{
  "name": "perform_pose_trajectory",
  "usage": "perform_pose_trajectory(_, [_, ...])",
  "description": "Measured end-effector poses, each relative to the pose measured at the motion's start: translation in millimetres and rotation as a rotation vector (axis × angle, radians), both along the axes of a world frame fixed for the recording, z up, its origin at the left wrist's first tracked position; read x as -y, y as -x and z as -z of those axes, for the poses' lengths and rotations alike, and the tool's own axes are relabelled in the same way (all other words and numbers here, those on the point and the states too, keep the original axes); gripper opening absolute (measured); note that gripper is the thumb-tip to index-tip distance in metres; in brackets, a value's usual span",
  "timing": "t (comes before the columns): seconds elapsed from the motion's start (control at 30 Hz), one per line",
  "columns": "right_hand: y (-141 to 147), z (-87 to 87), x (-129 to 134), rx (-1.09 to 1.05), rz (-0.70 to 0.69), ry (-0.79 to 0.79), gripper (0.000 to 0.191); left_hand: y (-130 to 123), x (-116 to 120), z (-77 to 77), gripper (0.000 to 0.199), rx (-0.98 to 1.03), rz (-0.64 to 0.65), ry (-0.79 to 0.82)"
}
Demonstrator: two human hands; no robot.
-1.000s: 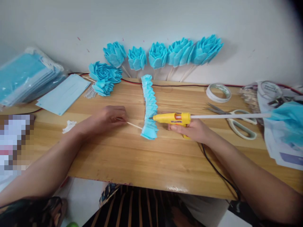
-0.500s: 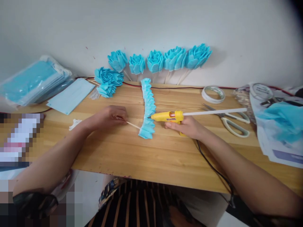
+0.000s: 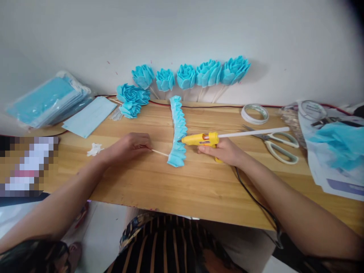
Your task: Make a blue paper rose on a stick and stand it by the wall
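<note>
My left hand (image 3: 132, 146) is closed on a thin wooden stick (image 3: 159, 152). The stick's far end touches the lower part of a pleated blue strip (image 3: 179, 127), which lies lengthwise away from me on the table. In my right hand (image 3: 224, 151) is a yellow hot glue gun (image 3: 203, 139), with a long white glue stick (image 3: 256, 131) poking out of its back. The gun's nozzle points left and meets the strip's right side, above where the stick ends. Whether glue is coming out is too small to tell.
Blue flowers on sticks (image 3: 186, 76) lean against the wall, with several more flowers (image 3: 131, 99) lying at left. Scissors (image 3: 273, 144), a tape roll (image 3: 255, 114) and a plastic bag (image 3: 335, 151) are at right. Folded blue sheets (image 3: 89, 116), a wrapped pack (image 3: 49, 100) and white scraps (image 3: 95, 149) lie left.
The view has shifted slightly. My left hand has turned a little on the stick, whose end stays at the strip. The glue gun's nozzle remains at the strip's right side.
</note>
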State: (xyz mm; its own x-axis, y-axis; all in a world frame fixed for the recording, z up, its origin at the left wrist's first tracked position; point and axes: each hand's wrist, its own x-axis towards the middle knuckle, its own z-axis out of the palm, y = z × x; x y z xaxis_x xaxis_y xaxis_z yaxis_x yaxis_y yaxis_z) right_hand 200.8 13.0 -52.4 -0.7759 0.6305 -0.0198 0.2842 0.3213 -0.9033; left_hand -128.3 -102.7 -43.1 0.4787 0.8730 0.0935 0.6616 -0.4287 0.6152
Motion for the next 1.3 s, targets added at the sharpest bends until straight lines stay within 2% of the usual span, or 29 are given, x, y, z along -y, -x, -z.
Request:
perform_pose_trajectory(0.17, [-0.4,0.9,-0.3,-0.012,-0.021,0.027,0.041,-0.8,2.8,1.0,0.033,-0.049,-0.011,-0.046])
perform_pose_trajectory(0.4, [-1.2,1.2,-0.3,-0.007,-0.022,0.026,0.032,2.6,6.4,3.7,0.029,-0.12,-0.027,-0.085])
perform_pose_trajectory(0.63, [-4.4,8.0,-1.8,0.016,0.003,0.059,0.037,2.4,6.3,2.3,0.028,-0.158,-0.024,-0.094])
perform_pose_trajectory(0.9, [-3.6,4.8,-0.7,0.032,0.025,0.05,0.038,1.2,5.0,3.5,0.032,-0.207,-0.028,-0.161])
perform_pose_trajectory(1.1, [-3.5,1.6,1.0,-0.001,-0.001,0.092,0.03,1.6,5.7,4.1,0.033,-0.225,-0.039,-0.201])
perform_pose_trajectory(1.3, [-2.8,-2.3,-0.3,-0.055,-0.05,0.148,0.039,0.2,5.7,2.5,0.034,-0.228,-0.064,-0.167])
